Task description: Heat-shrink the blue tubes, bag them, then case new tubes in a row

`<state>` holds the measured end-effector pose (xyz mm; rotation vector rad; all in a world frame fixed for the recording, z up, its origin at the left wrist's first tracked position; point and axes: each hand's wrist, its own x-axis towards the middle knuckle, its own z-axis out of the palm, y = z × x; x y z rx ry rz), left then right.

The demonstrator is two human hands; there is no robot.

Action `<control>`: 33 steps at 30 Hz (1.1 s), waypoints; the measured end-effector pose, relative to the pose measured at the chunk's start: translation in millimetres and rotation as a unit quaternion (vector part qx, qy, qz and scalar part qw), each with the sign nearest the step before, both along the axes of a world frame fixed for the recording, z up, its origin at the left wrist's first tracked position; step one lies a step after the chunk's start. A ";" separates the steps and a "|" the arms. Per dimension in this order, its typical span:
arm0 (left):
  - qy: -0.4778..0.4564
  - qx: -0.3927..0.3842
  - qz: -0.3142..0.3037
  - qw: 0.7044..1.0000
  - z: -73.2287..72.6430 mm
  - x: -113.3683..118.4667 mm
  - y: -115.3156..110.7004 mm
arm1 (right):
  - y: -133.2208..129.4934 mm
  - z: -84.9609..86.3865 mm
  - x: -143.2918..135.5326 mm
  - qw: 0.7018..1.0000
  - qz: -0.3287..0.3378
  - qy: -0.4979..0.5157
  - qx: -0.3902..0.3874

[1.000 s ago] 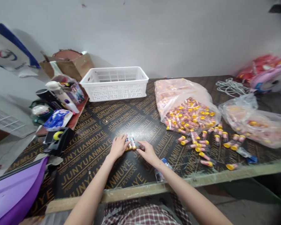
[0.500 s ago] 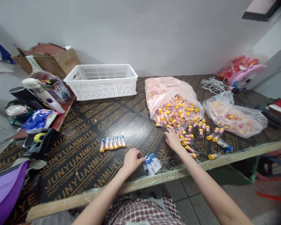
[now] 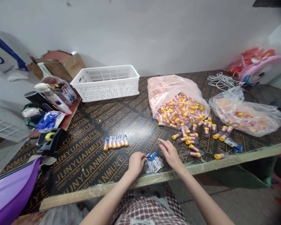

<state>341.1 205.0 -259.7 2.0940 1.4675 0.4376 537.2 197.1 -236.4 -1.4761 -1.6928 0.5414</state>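
Note:
My left hand [image 3: 136, 163] is closed, thumb and fingertips pinching the upper left corner of a small blue-topped clear packet [image 3: 155, 163]. Several of these packets lie overlapped near the table's front edge. Just right of them, my right hand [image 3: 170, 153] hovers open, fingers apart, with nothing visible in it. Beyond it, small clear tubes with yellow caps [image 3: 194, 135] and pinkish contents lie loose. Many more spill from the mouth of a large translucent bag [image 3: 172, 83]. To the left, several blue-and-orange wrapped tubes [image 3: 116, 141] stand in a neat row.
A white perforated basket [image 3: 110, 89] stands at the back. Right of the large bag are another plastic bag of tubes [image 3: 250, 117], a white cord [image 3: 221, 81] and a pink fan [image 3: 259, 70]. A black tape dispenser [image 3: 51, 142] and a purple item [image 3: 16, 193] are at left.
My right hand has moved left from the loose yellow-capped tubes to beside the packets. My left fingertips have shifted onto a packet's corner. The camera view has turned slightly.

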 end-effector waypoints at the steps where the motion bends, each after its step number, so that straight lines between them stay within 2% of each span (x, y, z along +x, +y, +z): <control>1: 0.001 0.007 -0.002 1.000 0.4 0.3 -1.5 | -3.8 -1.9 -1.4 1.000 -0.007 0.015 -0.011; 4: -0.009 0.014 0.019 1.000 0.6 0.4 -6.4 | -12.8 -7.8 -4.6 0.997 -0.037 0.063 -0.033; 8: -0.037 0.044 0.045 0.997 -0.1 -0.3 -11.9 | -21.3 -8.8 -9.6 0.992 -0.079 0.092 -0.021; 10: -0.089 0.054 0.058 0.993 0.1 -0.5 -12.4 | -24.6 -5.2 -12.4 0.991 -0.086 0.101 -0.004; 12: -0.178 0.016 0.094 0.979 1.0 -0.9 -11.0 | -27.9 0.2 -15.4 0.990 -0.081 0.117 0.013; 14: -0.302 -0.074 0.153 0.938 2.8 -2.5 -8.1 | -31.7 5.4 -18.7 0.988 -0.067 0.137 0.017; 17: -0.467 -0.198 0.225 0.832 7.0 -8.1 -3.4 | -38.1 8.5 -25.2 0.984 -0.045 0.174 0.005; 19: -0.528 -0.231 0.250 0.778 10.5 -13.5 -1.0 | -42.0 6.3 -30.5 0.978 -0.042 0.207 -0.004; 23: -0.591 -0.269 0.285 0.705 16.6 -23.8 2.3 | -47.4 -0.1 -41.5 0.965 -0.075 0.252 -0.020; 28: -0.631 -0.296 0.305 0.649 20.1 -29.6 4.5 | -51.8 4.8 -52.4 0.975 -0.047 0.210 0.053; 33: -0.629 -0.286 0.326 0.645 19.4 -31.5 4.1 | -55.5 12.5 -58.8 0.984 -0.023 0.150 0.092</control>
